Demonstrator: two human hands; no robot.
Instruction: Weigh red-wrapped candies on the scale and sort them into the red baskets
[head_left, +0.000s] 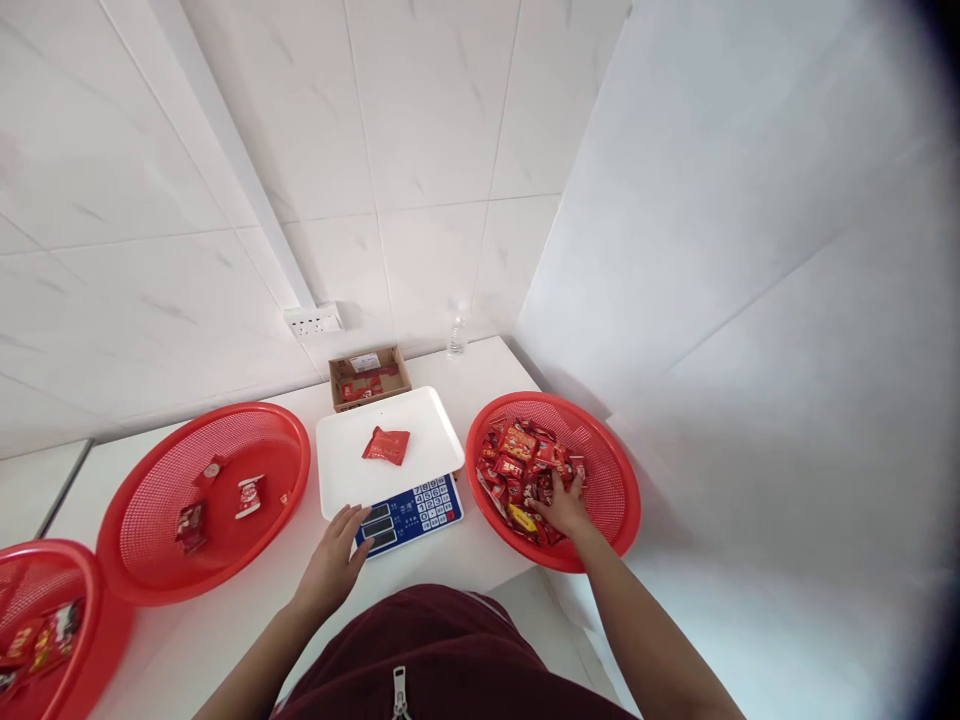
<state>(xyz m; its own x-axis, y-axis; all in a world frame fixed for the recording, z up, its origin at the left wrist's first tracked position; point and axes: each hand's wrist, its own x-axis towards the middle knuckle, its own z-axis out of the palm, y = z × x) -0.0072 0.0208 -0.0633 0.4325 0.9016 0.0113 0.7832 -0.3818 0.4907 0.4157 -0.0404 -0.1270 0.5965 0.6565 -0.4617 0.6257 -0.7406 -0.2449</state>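
Observation:
My right hand (564, 508) is in the red plastic basket (624, 490) on the right, its fingers apart on the pile of small wrapped snacks (517, 455). A yellow packet (523, 518) lies near its thumb. My left hand (334, 562) is open at the front left corner of the digital scale (409, 518), with fingertips by the displays. It holds nothing. One red packet (387, 446) lies on the scale's white tray (349, 490).
A small cardboard box (407, 380) with red packets stands behind the scale. A clear plastic bottle (457, 336) is near the wall. Left stand a red basket (300, 450) with a few packets and another red basket (94, 610). A socket strip (313, 320) is on the wall.

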